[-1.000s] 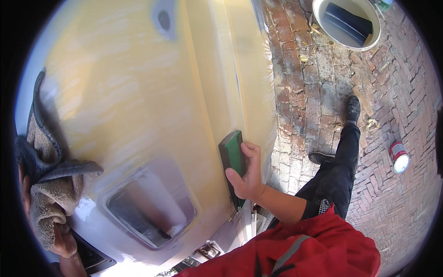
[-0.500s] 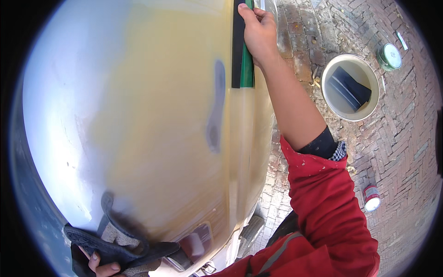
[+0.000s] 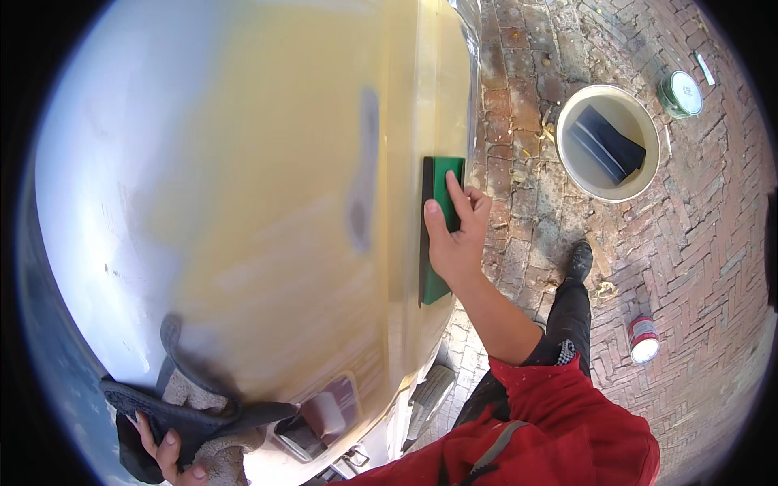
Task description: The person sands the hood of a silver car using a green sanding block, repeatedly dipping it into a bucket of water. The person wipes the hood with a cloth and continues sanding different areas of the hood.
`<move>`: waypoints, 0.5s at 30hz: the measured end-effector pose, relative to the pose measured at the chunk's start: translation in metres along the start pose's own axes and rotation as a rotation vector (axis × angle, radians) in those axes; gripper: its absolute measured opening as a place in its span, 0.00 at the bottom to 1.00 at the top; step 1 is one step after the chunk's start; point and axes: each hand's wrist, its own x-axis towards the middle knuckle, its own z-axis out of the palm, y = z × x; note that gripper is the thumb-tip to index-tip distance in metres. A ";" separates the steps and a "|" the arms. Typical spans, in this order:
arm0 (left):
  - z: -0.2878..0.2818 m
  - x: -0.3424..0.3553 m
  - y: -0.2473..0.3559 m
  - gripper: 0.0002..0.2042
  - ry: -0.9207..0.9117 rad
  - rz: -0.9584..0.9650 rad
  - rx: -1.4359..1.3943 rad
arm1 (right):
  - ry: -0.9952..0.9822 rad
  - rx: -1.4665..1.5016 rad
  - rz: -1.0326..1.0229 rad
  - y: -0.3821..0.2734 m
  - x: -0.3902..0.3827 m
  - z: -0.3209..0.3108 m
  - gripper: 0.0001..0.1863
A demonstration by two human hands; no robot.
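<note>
My right hand [image 3: 460,239] grips a long green sanding block [image 3: 438,287] with a dark side, laid lengthwise along a ridge near the right edge of a vehicle panel [image 3: 267,162]. The panel has yellowish patches over pale, silvery areas and a narrow grey patch left of the block. At the lower left my left hand [image 3: 166,454] is closed on a folded dark cloth [image 3: 194,409] with beige fleecy parts, lying against the panel. A recessed, handle-like opening [image 3: 328,413] shows right of the cloth.
A cream bucket [image 3: 567,166] with water and dark sheets stands on the brick paving [image 3: 705,235], beside a green-sided can [image 3: 679,94]. A red can [image 3: 644,340] sits lower right. My feet and dark trousers show beside the vehicle, near a tyre [image 3: 431,393].
My right hand and the green block went toward the top of the picture, then came back partway down along the ridge. The view has also shifted; the cloth stays in my left hand.
</note>
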 end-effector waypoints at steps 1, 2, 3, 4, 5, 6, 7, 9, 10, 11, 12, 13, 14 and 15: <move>-0.001 0.001 -0.006 0.29 -0.023 0.030 -0.065 | 0.017 -0.033 -0.052 0.001 -0.038 0.001 0.29; 0.001 0.000 -0.010 0.29 0.022 0.025 -0.101 | 0.067 0.022 -0.121 0.003 -0.062 0.005 0.29; 0.001 0.000 -0.016 0.27 0.063 0.044 -0.109 | 0.101 0.037 -0.127 0.005 -0.070 0.009 0.27; 0.002 -0.002 -0.019 0.26 0.104 0.056 -0.118 | 0.093 -0.020 -0.094 0.006 -0.069 0.013 0.27; 0.001 -0.003 -0.021 0.24 0.070 -0.055 -0.290 | 0.114 -0.014 -0.075 0.006 -0.055 0.017 0.26; 0.001 -0.002 -0.022 0.22 0.056 -0.174 -0.470 | 0.128 -0.050 -0.115 0.007 -0.034 0.020 0.25; -0.001 -0.001 -0.021 0.20 0.062 -0.295 -0.638 | 0.159 -0.122 -0.150 0.008 -0.008 0.024 0.25; -0.003 0.009 -0.020 0.20 0.089 -0.096 -0.445 | 0.240 -0.131 -0.192 0.009 0.044 0.037 0.25; -0.003 0.016 -0.020 0.21 0.091 -0.014 -0.343 | 0.269 -0.146 -0.238 0.008 0.060 0.039 0.26; -0.004 0.024 -0.019 0.22 0.101 0.066 -0.245 | 0.256 -0.112 -0.207 0.008 0.070 0.041 0.26; -0.006 0.031 -0.018 0.22 0.092 0.093 -0.178 | 0.235 -0.142 -0.130 0.008 0.070 0.042 0.26; -0.007 0.038 -0.017 0.23 0.087 0.122 -0.116 | 0.272 -0.157 -0.194 0.008 0.062 0.040 0.26; -0.007 0.042 -0.014 0.23 0.068 0.114 -0.154 | 0.223 -0.179 -0.143 0.009 0.045 0.038 0.26; -0.007 0.046 -0.014 0.23 0.064 0.107 -0.219 | 0.211 -0.189 -0.167 0.010 0.020 0.034 0.26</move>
